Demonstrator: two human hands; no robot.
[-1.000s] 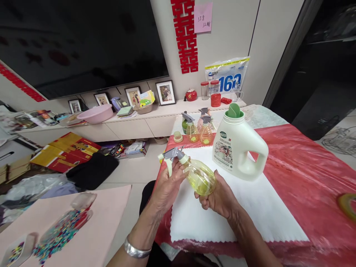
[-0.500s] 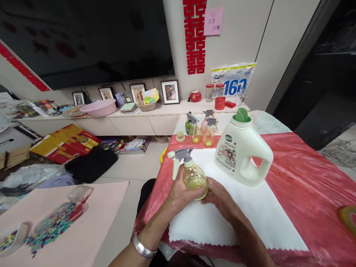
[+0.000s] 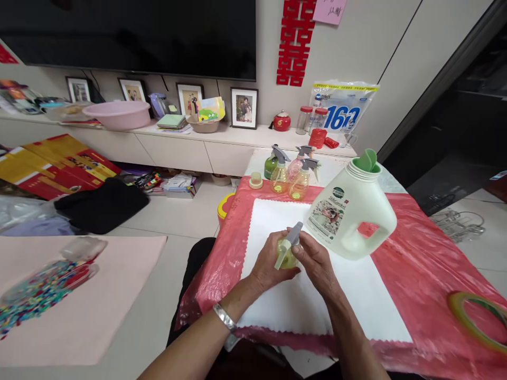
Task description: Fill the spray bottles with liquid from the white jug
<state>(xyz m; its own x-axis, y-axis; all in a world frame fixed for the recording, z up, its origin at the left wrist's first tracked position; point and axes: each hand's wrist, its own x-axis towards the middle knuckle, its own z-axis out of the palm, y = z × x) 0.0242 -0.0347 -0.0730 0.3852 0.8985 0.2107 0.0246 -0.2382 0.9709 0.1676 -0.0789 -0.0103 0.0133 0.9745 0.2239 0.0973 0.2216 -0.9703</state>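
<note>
Over the white mat (image 3: 277,311), a small yellow spray bottle (image 3: 288,253) with a grey trigger head is between my hands. My left hand (image 3: 266,264) is wrapped round its rounded body. My right hand (image 3: 319,264) closes on the neck and head, its thumb pressed near the trigger; its far fingertips are hidden. Just to the right stands a large pale green detergent jug (image 3: 356,211), uncapped, with a green spout in its mouth. Its likely cap, a pale cup-shaped piece (image 3: 255,181), sits at the table's left side.
Several more spray bottles (image 3: 279,178) stand behind the mat. A roll of tape (image 3: 459,311) lies at the right on the red table cover (image 3: 400,237). A pink-topped table (image 3: 119,285) with spilled colourful beads (image 3: 43,290) stands at the left.
The spray bottle has turned, its nozzle swinging from left to towards me. My right hand has moved from the bottle's base up to its head. The camera view has shifted.
</note>
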